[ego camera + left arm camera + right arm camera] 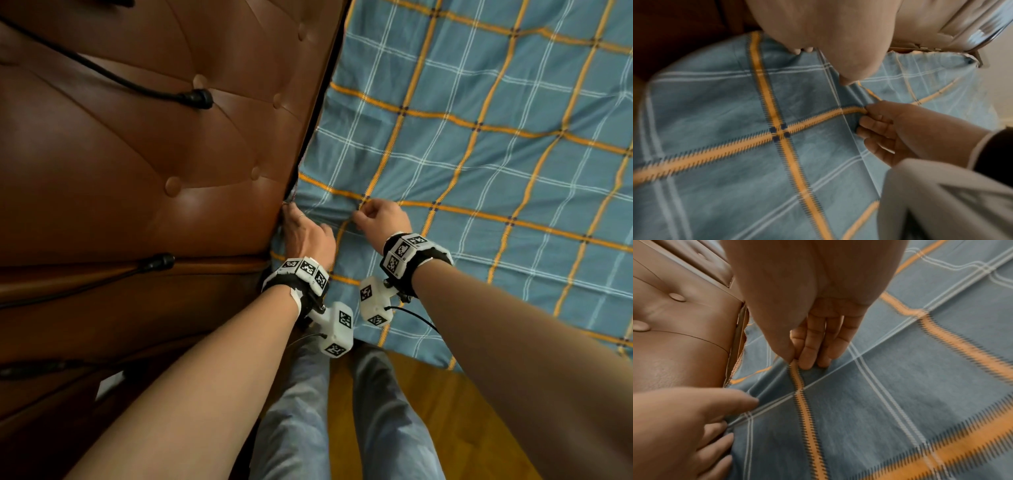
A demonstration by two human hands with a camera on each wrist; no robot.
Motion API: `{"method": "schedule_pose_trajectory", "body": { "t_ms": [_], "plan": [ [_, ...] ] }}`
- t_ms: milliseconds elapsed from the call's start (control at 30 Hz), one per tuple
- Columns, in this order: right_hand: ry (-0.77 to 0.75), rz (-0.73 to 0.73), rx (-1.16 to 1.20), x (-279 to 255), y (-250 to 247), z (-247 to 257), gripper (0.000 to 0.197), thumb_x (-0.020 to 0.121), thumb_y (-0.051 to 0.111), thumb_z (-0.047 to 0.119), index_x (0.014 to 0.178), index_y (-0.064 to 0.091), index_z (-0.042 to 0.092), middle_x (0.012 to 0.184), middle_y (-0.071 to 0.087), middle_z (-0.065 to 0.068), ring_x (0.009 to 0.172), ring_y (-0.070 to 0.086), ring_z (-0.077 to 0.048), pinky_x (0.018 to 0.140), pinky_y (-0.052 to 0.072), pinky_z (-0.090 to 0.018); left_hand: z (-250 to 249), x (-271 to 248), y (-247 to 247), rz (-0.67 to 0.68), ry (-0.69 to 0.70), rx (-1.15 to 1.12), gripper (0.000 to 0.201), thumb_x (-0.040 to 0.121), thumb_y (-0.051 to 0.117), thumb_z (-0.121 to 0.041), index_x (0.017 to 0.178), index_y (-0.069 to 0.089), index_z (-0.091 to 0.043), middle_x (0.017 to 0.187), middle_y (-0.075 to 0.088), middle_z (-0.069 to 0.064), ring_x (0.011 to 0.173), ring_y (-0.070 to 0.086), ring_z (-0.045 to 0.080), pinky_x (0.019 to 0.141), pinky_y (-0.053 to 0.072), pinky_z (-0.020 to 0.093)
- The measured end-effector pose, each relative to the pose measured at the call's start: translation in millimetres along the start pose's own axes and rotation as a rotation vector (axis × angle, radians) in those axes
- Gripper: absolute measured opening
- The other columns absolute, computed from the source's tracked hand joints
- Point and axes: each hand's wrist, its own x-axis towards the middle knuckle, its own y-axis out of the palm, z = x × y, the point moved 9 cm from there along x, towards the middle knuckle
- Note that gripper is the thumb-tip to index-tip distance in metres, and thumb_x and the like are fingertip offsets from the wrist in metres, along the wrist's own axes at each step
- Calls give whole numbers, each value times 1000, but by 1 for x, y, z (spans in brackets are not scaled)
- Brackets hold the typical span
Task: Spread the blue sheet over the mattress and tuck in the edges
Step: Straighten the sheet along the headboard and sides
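Observation:
The blue sheet (479,154), checked with orange and white lines, lies spread over the mattress, which is hidden beneath it. My left hand (291,219) is at the sheet's corner beside the headboard. Its thumb lies on top and its fingers curl into the cloth (721,443). My right hand (363,214) is a short way to the right and pinches a raised fold of the sheet on an orange stripe (797,361). A taut crease runs between the two hands (857,97). The sheet's side edge hangs down over the mattress front (411,346).
A brown tufted leather headboard (154,137) stands on the left, tight against the mattress, with a dark narrow gap along it. Black cables (198,97) run across it. Below are a wooden floor (428,411) and my legs in jeans (301,411).

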Motion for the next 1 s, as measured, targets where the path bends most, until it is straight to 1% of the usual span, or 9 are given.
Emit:
{"method": "schedule_pose_trajectory", "body": {
  "t_ms": [100, 233, 367, 567, 633, 700, 900, 967, 1000],
  "plan": [
    [-63, -66, -14, -2, -2, 4, 24, 89, 56, 40, 107, 65, 26, 97, 70, 9, 91, 65, -16, 80, 54, -34, -3, -2, 3, -60, 143, 131, 75, 84, 58, -21, 148, 21, -4, 150, 26, 16, 135, 32, 33, 112, 32, 45],
    [-156, -55, -49, -4, 2, 9, 39, 89, 55, 34, 129, 54, 32, 111, 67, 11, 96, 64, -11, 83, 54, -32, 9, 5, 7, -29, 30, 246, 94, 81, 60, -48, 150, 13, -6, 145, 27, 13, 123, 42, 32, 101, 40, 43],
    [-173, -52, -33, 1, -1, 11, 51, 87, 58, 25, 136, 43, 29, 123, 57, 2, 100, 61, -12, 80, 54, -33, -2, 7, 10, -28, -32, 295, 95, 80, 57, -57, 150, 16, -9, 149, 22, 12, 128, 38, 33, 106, 32, 48],
    [-142, 18, -71, 8, -4, 11, 47, 88, 58, 27, 133, 46, 26, 127, 56, 1, 104, 62, -14, 87, 56, -40, 15, 3, 3, 6, 30, 277, 82, 84, 55, -51, 148, 14, -17, 151, 20, 5, 113, 50, 35, 87, 48, 51],
    [-131, 25, -84, 7, -3, 9, 46, 88, 58, 27, 133, 47, 25, 128, 56, 1, 107, 61, -15, 89, 55, -40, 36, -6, 2, 34, -69, 224, 75, 88, 51, -47, 146, 12, -23, 144, 34, 13, 110, 53, 39, 86, 48, 49],
    [-134, 35, -111, 2, -2, 9, 47, 89, 58, 25, 135, 46, 23, 131, 55, 1, 109, 60, -16, 91, 54, -38, 67, -21, 3, 52, -246, 148, 71, 91, 47, -46, 147, 13, -19, 141, 41, 17, 112, 53, 42, 90, 47, 48],
    [-181, 61, -189, -25, 13, 14, 47, 90, 60, 28, 135, 46, 23, 134, 49, -3, 106, 61, -21, 88, 54, -40, 119, -69, -1, 67, -403, -83, 77, 98, 41, -47, 152, 12, -1, 154, 28, 21, 139, 32, 37, 112, 26, 44],
    [-212, 64, -200, -36, 22, 17, 43, 90, 58, 28, 132, 48, 24, 131, 50, -4, 107, 60, -22, 88, 52, -37, 142, -85, -1, -31, -460, -244, 66, 100, 42, -37, 149, 23, 3, 153, 31, 23, 139, 33, 36, 112, 26, 40],
    [-237, 70, -209, -41, 29, 19, 40, 90, 57, 28, 129, 49, 24, 128, 53, -3, 106, 60, -22, 87, 51, -36, 157, -92, 1, -87, -507, -329, 57, 101, 41, -34, 142, 36, 4, 146, 41, 24, 132, 42, 38, 108, 32, 40]
  ]
}}
